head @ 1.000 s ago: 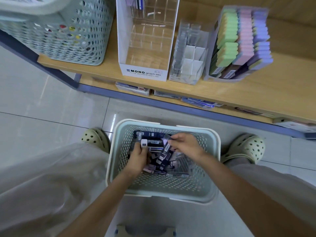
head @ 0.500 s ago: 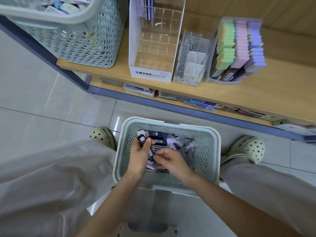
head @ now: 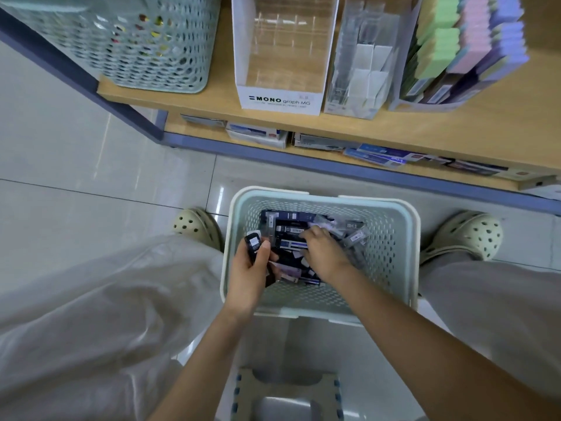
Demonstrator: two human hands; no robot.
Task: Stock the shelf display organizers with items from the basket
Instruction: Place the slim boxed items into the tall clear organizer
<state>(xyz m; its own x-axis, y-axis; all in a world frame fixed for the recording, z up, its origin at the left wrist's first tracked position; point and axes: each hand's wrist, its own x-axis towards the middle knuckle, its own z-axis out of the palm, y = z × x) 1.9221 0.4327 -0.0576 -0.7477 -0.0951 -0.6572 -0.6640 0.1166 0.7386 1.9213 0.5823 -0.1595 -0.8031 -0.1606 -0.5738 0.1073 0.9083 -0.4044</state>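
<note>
Left hand (head: 249, 273) grips dark packets (head: 253, 243) — right hand (head: 323, 253) in basket (head: 394, 256), grasp unclear.

We stood in a stationery shop. A wooden shelf (head: 455, 129) in a blue-grey frame carried a white cardboard display organizer (head: 280, 101) printed "MONO graph MG", a clear divider tray (head: 361, 74) and a display box (head: 425, 106) of pastel green, pink and purple packs (head: 473, 50). Boxed goods (head: 258, 133) lay flat on the lower shelf (head: 197, 130). A perforated basket (head: 388, 253) of small packaged items (head: 291, 230) sat on the glossy tiled floor (head: 91, 153), and a second basket (head: 145, 56) sat on the shelf.
</note>
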